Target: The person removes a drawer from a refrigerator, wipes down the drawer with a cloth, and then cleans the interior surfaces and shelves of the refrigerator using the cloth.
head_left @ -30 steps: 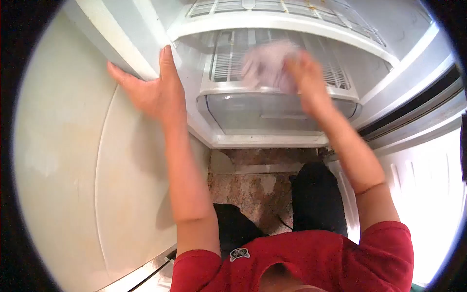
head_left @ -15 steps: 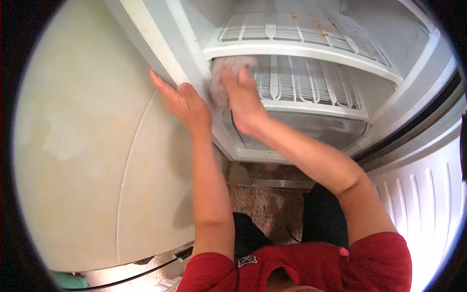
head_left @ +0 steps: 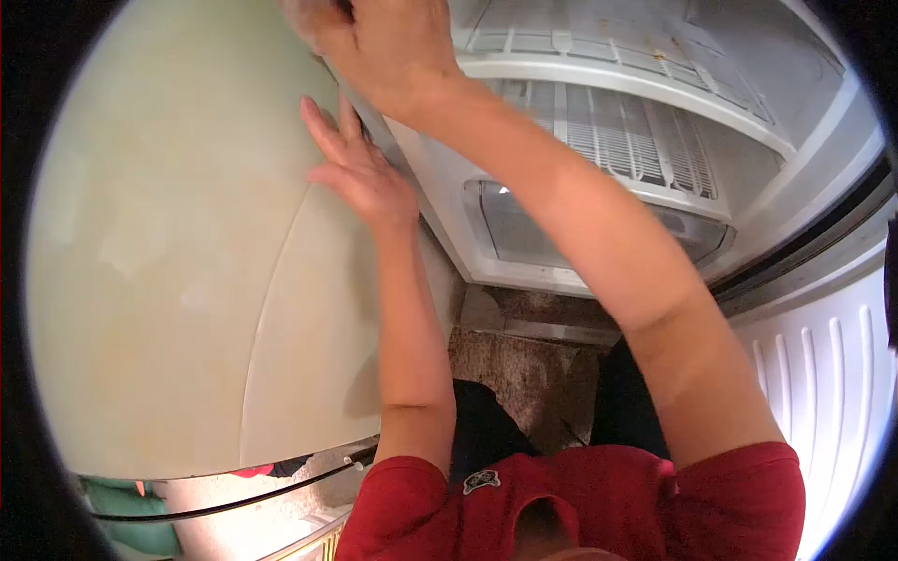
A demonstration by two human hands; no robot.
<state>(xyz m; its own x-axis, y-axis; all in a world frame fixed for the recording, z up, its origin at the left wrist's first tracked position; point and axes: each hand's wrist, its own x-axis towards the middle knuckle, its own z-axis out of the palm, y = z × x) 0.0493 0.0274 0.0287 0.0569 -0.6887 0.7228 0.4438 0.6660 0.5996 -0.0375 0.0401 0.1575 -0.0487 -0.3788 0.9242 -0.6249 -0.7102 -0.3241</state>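
My left hand (head_left: 363, 178) rests with its fingers spread against the side of a pale fridge panel (head_left: 178, 262), beside the cabinet's left edge. Above it, at the top of the view, my right hand (head_left: 383, 47) is closed, and its fingers are partly cut off and blurred. I cannot make out what it holds. My right forearm crosses in front of the open fridge compartment. Inside are a wire shelf (head_left: 645, 150) and, below it, a clear drawer front (head_left: 524, 234).
An upper shelf (head_left: 599, 64) bears brownish stains. On the right stands the open door with its white ribbed inner side (head_left: 814, 374) and dark seal. Below are a worn brown floor (head_left: 505, 365) and my knees. Green cloth (head_left: 140, 533) shows at the lower left.
My right hand has moved from the lower compartment, where it held a pinkish cloth, up and left past the cabinet's edge. My left hand has shifted slightly. The cloth no longer shows clearly.
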